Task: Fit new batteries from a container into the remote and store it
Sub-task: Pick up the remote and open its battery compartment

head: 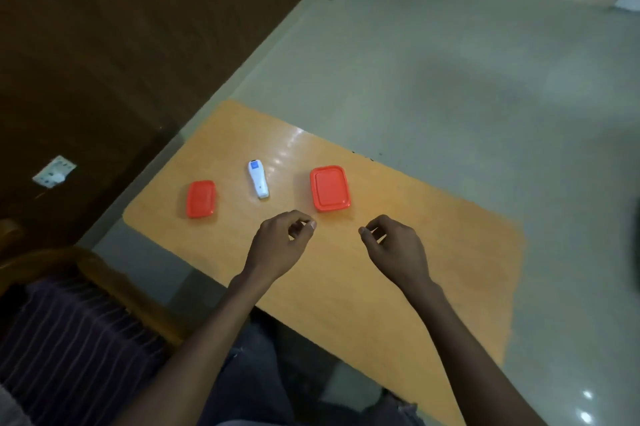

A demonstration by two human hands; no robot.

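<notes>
Head view: the remote (258, 179) lies lengthwise away from the person, just beyond the left hand (280, 238); both it and the right hand (394, 245) hang loosely curled, empty.

Both forearms are bare, no sleeves near the left hand (277, 245) or right hand (398, 245); dark blue jeans cover the legs below the wrists.

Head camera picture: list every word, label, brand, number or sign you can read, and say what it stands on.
No text can be read.
White remote: a blue panel near its far end and small dark marks, too blurred to read.
Smaller red container: plain lid, no label visible.
Larger red container: plain lid, no label visible.
Orange table: no writing visible.
</notes>
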